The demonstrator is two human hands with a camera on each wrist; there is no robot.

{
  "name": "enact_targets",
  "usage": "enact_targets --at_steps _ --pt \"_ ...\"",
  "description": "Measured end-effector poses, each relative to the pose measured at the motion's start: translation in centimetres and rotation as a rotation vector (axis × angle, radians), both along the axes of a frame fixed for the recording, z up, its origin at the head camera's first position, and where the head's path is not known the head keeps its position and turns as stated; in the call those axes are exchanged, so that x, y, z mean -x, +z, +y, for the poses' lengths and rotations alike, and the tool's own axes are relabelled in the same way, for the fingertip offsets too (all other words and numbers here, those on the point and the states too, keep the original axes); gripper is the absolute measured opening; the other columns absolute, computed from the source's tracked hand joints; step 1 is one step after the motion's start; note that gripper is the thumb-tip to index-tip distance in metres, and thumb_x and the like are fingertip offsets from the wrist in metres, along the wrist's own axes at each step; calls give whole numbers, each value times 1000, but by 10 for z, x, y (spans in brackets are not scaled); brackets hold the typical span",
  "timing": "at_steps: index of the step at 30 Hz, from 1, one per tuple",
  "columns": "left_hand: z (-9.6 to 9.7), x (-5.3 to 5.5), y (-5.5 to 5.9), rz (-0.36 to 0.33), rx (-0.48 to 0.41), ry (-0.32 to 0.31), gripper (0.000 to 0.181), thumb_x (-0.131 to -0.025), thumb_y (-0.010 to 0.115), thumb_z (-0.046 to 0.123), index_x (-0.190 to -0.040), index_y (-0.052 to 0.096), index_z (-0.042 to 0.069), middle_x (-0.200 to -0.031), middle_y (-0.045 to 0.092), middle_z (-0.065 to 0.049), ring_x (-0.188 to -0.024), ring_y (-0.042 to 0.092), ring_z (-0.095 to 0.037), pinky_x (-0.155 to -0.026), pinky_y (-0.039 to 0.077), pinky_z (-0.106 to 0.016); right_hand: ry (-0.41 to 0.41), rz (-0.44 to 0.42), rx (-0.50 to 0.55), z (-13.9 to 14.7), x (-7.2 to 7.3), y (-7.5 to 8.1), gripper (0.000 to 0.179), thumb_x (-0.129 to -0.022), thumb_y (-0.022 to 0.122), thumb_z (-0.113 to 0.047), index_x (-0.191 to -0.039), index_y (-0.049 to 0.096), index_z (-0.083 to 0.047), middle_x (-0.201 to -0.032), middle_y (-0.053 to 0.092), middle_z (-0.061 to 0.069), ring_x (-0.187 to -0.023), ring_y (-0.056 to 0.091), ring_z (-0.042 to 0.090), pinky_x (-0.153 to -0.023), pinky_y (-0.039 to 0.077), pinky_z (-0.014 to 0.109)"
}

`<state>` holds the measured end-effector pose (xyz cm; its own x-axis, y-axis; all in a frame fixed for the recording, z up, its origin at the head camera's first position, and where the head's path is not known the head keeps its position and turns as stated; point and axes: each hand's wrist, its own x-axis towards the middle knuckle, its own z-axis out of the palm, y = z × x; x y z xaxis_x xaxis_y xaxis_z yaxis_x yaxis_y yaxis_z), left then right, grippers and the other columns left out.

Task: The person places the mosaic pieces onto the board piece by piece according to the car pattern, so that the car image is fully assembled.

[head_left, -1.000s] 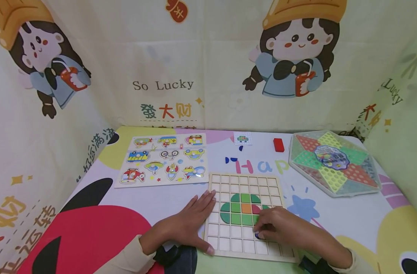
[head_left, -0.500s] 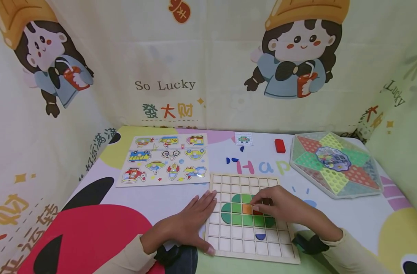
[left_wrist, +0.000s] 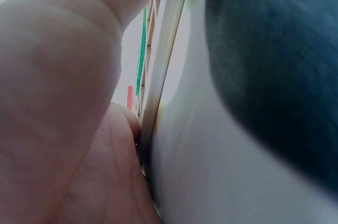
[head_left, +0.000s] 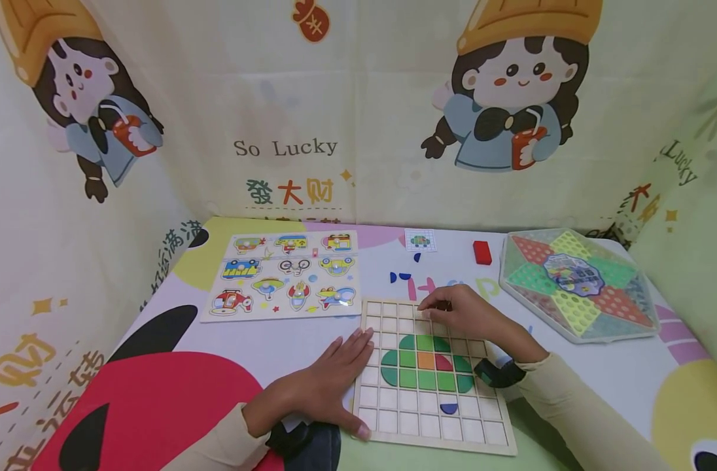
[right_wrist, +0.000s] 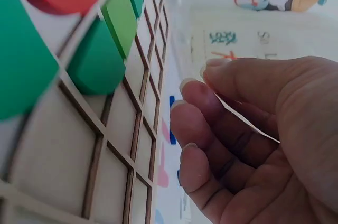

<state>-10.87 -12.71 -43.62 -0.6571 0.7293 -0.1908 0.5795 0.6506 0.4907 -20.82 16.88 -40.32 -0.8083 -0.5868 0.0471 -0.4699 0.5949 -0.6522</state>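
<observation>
A wooden grid board (head_left: 382,418) lies on the table, with green tiles (head_left: 426,379), an orange square tile (head_left: 426,360) and a red rounded tile (head_left: 443,362) set in its middle. Lower down on it sits a dark blue half-round tile (head_left: 449,408). My left hand (head_left: 329,379) rests at the board's left edge, fingers and thumb spread. Above the far part of the board is my right hand (head_left: 473,320); its fingers (right_wrist: 193,123) are loosely bent and hold nothing. Just beyond the board lie small blue tiles (head_left: 405,277), near the right fingertips.
A small pattern card (head_left: 420,240) lies at the back, near another blue tile (head_left: 417,258) and a red block (head_left: 482,252). At the left is a vehicle picture puzzle (head_left: 282,275). A hexagonal game box (head_left: 579,284) stands at the right. Printed cloth (head_left: 382,131) hangs behind.
My right hand leaves the blue tile on the lower board, passes over the red tile and moves away to the board's far edge. The left hand stays in place.
</observation>
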Motion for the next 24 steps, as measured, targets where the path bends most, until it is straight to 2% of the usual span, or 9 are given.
enact_targets --at_steps 6,15,24 --pt "-1 0 0 3 4 -4 122 -71 65 74 -157 9 7 -163 -6 -3 -147 -9 -23 -115 1 -54 -64 39 -26 -5 21 -4 12 -91 68 -6 -99 76 -5 -88 69 -1 -75 54 17 -67 49 27" --pt "-1 0 -1 4 2 -12 121 -72 66 73 -156 9 7 -163 -6 -3 -147 -9 -22 -115 1 -54 -180 -7 -13 -4 41 -8 15 -92 64 -5 -102 75 -6 -97 70 5 -84 57 22 -74 51 31" --pt "-1 0 -2 0 1 -9 121 -71 65 75 -157 9 9 -163 -6 -1 -147 -9 -21 -115 1 -54 -318 -62 30 -6 70 -15 17 -94 66 -11 -108 74 -6 -105 68 9 -97 59 26 -83 53 35"
